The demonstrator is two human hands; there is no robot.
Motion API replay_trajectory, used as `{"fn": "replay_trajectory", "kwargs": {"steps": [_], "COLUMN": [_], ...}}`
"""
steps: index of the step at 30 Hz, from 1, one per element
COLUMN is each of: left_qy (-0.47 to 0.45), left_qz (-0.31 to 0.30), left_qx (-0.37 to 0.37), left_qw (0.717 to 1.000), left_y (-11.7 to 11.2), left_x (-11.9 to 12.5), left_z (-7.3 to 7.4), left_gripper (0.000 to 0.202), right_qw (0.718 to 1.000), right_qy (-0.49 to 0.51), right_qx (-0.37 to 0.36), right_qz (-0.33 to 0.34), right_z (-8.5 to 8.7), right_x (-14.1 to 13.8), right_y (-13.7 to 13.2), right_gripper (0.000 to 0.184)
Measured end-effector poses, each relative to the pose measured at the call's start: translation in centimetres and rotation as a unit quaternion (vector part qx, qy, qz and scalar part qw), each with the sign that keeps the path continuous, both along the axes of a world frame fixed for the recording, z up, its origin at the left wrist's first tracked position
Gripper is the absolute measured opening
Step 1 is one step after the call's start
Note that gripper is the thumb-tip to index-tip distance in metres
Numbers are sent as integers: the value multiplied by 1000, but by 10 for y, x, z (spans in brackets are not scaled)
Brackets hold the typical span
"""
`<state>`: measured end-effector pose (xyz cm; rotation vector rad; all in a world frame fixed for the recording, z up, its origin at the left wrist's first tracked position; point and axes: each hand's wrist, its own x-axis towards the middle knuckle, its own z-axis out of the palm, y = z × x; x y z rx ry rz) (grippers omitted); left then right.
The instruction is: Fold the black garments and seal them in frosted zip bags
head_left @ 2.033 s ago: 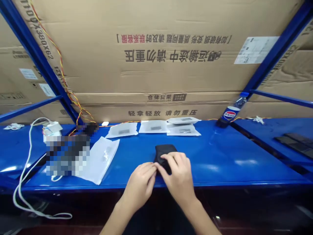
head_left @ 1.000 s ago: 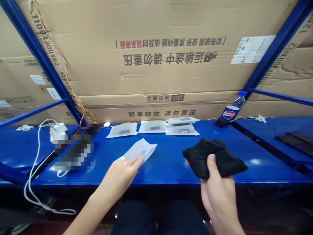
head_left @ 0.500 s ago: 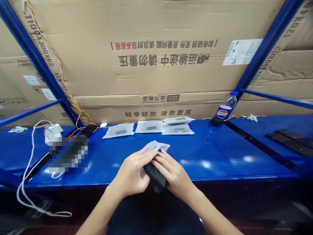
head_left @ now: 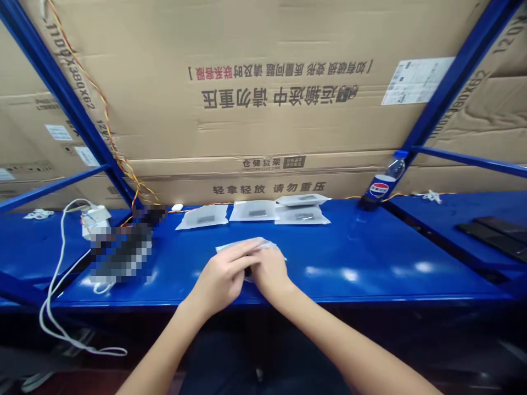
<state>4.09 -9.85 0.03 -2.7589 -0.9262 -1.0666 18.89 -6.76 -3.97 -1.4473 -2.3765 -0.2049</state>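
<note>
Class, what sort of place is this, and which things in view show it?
Probably a storeroom or stock area: blue metal shelving, large brown cardboard with printed lettering behind it, and several white pouches holding dark items along the back.

- a blue metal shelf (head_left: 370,252) wears a smooth, glossy coat that throws back bright patches of light.
- the blue metal upright (head_left: 60,82) shows a similar painted finish.
- brown cardboard (head_left: 288,33) backs the scene, matt and lightly creased.
- a white paper label (head_left: 418,80) lies flat on the board.
- translucent plastic pouches (head_left: 242,211) line the rear, frosted, with a soft sheen.
- the nearer pouch (head_left: 241,241) looks to be the same milky plastic.
- a clear plastic bottle (head_left: 382,184) gleams beneath its smooth printed wrapper.
- a white cable (head_left: 63,241) looks sheathed in smooth plastic.
- dark trousers (head_left: 222,362) appear as matt cloth.
</note>
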Motion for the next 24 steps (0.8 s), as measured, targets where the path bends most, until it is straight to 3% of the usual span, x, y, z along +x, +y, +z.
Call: {"fn": "replay_trajectory", "kwargs": {"steps": [4,8,12,14,17,20,24], "left_qy": [70,115,93,67,2,-77,-140], "left_qz": [53,82,51,37,62,114,146], "left_qx": [62,72,152,151,113,84,55], "left_qw": [994,987,983,986,992,987,978], "left_y": [-10,-26,-29,-28,-28,-30,-33], "left_x": [-20,-35,-38,-39,-41,-46,-46], "left_z": [-11,-21,-26,-26,-28,-32,-39], "left_gripper": [27,16,34,47,57,50,24], "right_qw": [999,998,996,995,982,941,954], "right_qy": [-32,-57,-51,-42,5,41,53], "right_qx": [-21,21,41,63,183,273,237], "right_qz": [7,10,-58,-59,51,195,176], "right_z": [7,-1,-7,-5,2,9,15], "right_x": [19,34,33,31,38,60,89], "right_y": [-13,-30,-33,-35,-45,-55,-57], "right_gripper": [31,34,22,20,25,21,20]}}
